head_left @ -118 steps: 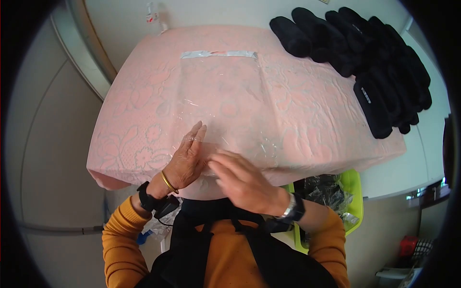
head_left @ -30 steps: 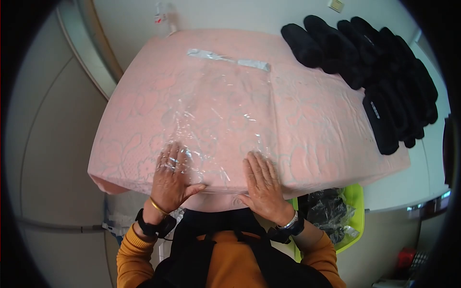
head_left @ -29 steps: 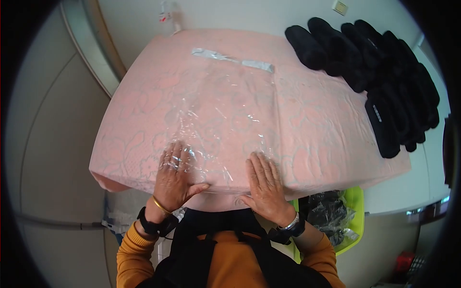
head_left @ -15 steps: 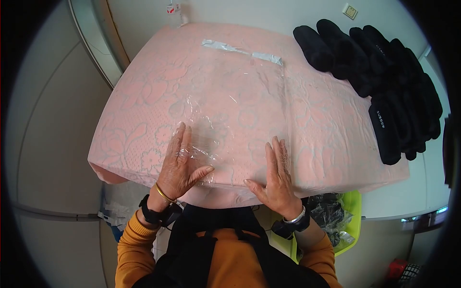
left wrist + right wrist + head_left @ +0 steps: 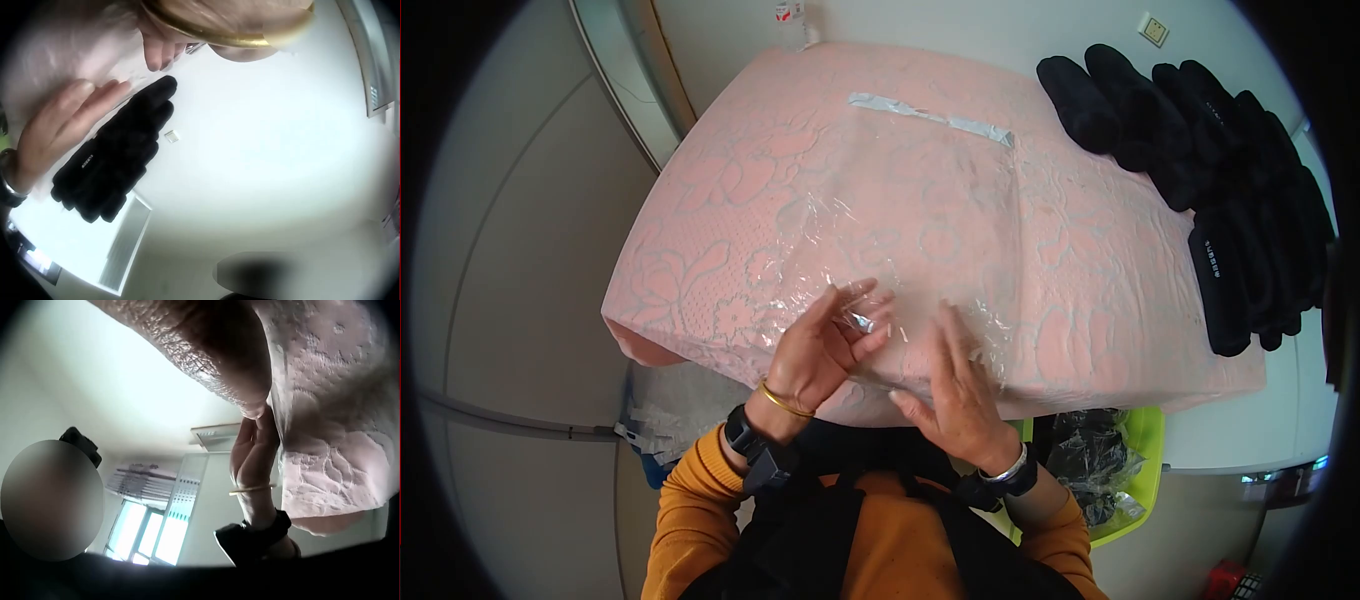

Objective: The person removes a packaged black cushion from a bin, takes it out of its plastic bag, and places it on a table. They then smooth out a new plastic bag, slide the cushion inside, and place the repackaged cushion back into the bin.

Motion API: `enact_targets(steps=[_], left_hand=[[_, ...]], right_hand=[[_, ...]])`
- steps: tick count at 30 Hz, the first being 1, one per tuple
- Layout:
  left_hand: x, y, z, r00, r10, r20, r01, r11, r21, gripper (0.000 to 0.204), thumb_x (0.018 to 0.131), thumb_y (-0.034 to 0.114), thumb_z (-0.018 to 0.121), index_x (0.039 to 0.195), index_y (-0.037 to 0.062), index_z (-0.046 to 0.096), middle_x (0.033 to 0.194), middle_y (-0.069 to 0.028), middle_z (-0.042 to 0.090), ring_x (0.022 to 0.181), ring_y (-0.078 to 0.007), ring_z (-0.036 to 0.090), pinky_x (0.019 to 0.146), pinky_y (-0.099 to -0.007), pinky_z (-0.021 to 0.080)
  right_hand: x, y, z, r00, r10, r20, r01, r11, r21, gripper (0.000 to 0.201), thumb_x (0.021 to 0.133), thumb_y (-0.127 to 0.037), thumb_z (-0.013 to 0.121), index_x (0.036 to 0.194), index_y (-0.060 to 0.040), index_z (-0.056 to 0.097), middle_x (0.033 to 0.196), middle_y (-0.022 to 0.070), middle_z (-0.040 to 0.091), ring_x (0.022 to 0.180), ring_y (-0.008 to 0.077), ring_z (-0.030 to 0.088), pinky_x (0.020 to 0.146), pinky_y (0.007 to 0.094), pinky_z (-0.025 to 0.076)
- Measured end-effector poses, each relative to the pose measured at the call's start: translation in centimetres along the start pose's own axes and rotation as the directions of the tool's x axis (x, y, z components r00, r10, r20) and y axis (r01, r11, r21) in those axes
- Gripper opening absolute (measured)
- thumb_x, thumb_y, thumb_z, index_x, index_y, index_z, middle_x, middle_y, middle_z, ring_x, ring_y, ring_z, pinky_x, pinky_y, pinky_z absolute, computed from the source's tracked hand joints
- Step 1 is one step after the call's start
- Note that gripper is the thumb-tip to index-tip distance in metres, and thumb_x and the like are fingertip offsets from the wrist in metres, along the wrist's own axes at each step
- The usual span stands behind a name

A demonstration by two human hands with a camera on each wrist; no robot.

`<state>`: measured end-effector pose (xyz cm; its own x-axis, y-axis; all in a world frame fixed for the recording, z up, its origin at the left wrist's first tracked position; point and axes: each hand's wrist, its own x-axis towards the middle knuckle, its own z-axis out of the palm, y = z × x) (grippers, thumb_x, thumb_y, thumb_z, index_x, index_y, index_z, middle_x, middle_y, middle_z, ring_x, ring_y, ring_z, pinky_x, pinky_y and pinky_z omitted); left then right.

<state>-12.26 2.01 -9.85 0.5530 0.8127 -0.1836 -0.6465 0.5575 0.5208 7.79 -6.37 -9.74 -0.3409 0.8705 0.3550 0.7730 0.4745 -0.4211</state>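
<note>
A clear plastic bag (image 5: 930,215) lies flat on the pink patterned cloth (image 5: 710,200), with a whitish strip (image 5: 880,103) along its far end. At the bag's near end my left hand (image 5: 818,350) is turned palm up, its fingers loosely bent among shiny creases of the film. My right hand (image 5: 965,400) lies to its right with straight fingers over the bag's near right corner, thumb spread toward the left hand. In the left wrist view the right hand (image 5: 59,134) shows with fingers extended; the right wrist view catches the left hand (image 5: 256,450) beside the table edge.
Several black padded rolls (image 5: 1220,180) are heaped at the right back of the table. Below the right front edge stands a lime-green bin (image 5: 1145,450) holding dark plastic-wrapped items. A clear bottle (image 5: 792,25) stands at the back by the wall.
Both hands, earlier pressed flat and apart on the bag's near end, have come closer together. The left hand has rolled palm up, and the view has shifted so things sit further right.
</note>
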Motion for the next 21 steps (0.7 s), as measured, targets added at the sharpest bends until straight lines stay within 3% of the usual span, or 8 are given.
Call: enact_targets(steps=[2, 4, 8, 11, 14, 19, 21], left_hand=[[0.1, 0.8, -0.6, 0.998, 0.057, -0.033, -0.058, 0.998, -0.021, 0.044, 0.103, 0.029, 0.036, 0.133, -0.0012, 0.044, 0.13, -0.0189, 0.053, 0.115, -0.028, 0.056, 0.1, -0.0401, 0.046], [-0.3, 1.7, -1.3, 0.982, 0.16, -0.101, -0.167, 0.984, -0.064, 0.043, 0.102, 0.029, 0.038, 0.133, -0.0002, 0.045, 0.129, -0.0165, 0.055, 0.116, -0.0271, 0.055, 0.101, -0.0393, 0.046], [-0.8, 2.6, -2.0, 0.962, 0.249, -0.114, -0.26, 0.961, -0.095, 0.042, 0.102, 0.028, 0.038, 0.134, 0.002, 0.045, 0.13, -0.0159, 0.054, 0.119, -0.0276, 0.054, 0.102, -0.0403, 0.046], [-0.9, 2.3, -1.7, 0.97, 0.223, -0.099, -0.234, 0.964, -0.128, 0.041, 0.102, 0.027, 0.039, 0.134, 0.0031, 0.045, 0.13, -0.0161, 0.054, 0.12, -0.0275, 0.053, 0.102, -0.0409, 0.046], [-0.7, 1.6, -1.0, 0.984, 0.168, -0.057, -0.175, 0.973, -0.151, 0.04, 0.102, 0.026, 0.038, 0.135, 0.0032, 0.045, 0.131, -0.0167, 0.053, 0.12, -0.0282, 0.053, 0.102, -0.0418, 0.046], [-0.9, 1.5, -0.9, 0.988, 0.152, -0.04, -0.156, 0.979, -0.133, 0.04, 0.102, 0.024, 0.038, 0.135, 0.0022, 0.045, 0.132, -0.0173, 0.053, 0.119, -0.0297, 0.054, 0.101, -0.0425, 0.046], [-0.8, 1.9, -1.5, 0.984, 0.168, -0.052, -0.174, 0.978, -0.12, 0.04, 0.102, 0.024, 0.039, 0.135, 0.0023, 0.045, 0.132, -0.0171, 0.053, 0.118, -0.0298, 0.054, 0.1, -0.0421, 0.046]], right_hand=[[-0.3, 0.5, 0.2, 0.991, 0.103, -0.08, -0.097, 0.993, 0.072, 0.09, 0.084, -0.031, 0.066, 0.143, 0.0117, 0.013, 0.147, 0.0375, 0.014, 0.134, 0.0534, 0.022, 0.108, 0.0574, 0.023], [-0.5, 0.3, -0.4, 0.99, 0.113, -0.079, -0.109, 0.992, 0.058, 0.09, 0.085, -0.03, 0.066, 0.144, 0.0113, 0.012, 0.147, 0.0376, 0.013, 0.135, 0.0527, 0.02, 0.11, 0.0559, 0.022], [-0.4, -0.1, -0.6, 0.986, 0.138, -0.095, -0.134, 0.99, 0.044, 0.089, 0.087, -0.029, 0.064, 0.145, 0.0104, 0.009, 0.148, 0.0372, 0.011, 0.138, 0.0507, 0.017, 0.112, 0.0521, 0.019], [-0.3, -0.4, -0.4, 0.98, 0.152, -0.129, -0.144, 0.987, 0.069, 0.087, 0.087, -0.029, 0.063, 0.145, 0.0103, 0.01, 0.149, 0.0361, 0.01, 0.138, 0.0498, 0.017, 0.113, 0.0508, 0.018], [0.6, -1.1, -0.1, 0.982, 0.077, -0.171, -0.022, 0.953, 0.301, 0.082, 0.09, -0.029, 0.061, 0.145, 0.009, 0.014, 0.15, 0.0348, 0.011, 0.14, 0.0475, 0.015, 0.113, 0.0487, 0.017], [1.1, 0.5, 0.7, 0.964, 0.095, -0.247, -0.044, 0.978, 0.204, 0.072, 0.094, -0.029, 0.053, 0.146, 0.0066, 0.018, 0.151, 0.0319, 0.012, 0.142, 0.0433, 0.013, 0.114, 0.0457, 0.015], [0.8, 1.1, 0.4, 0.927, 0.222, -0.302, -0.132, 0.948, 0.29, 0.069, 0.098, -0.034, 0.046, 0.147, 0.0037, 0.018, 0.152, 0.0313, 0.011, 0.143, 0.0428, 0.01, 0.114, 0.0476, 0.013]])
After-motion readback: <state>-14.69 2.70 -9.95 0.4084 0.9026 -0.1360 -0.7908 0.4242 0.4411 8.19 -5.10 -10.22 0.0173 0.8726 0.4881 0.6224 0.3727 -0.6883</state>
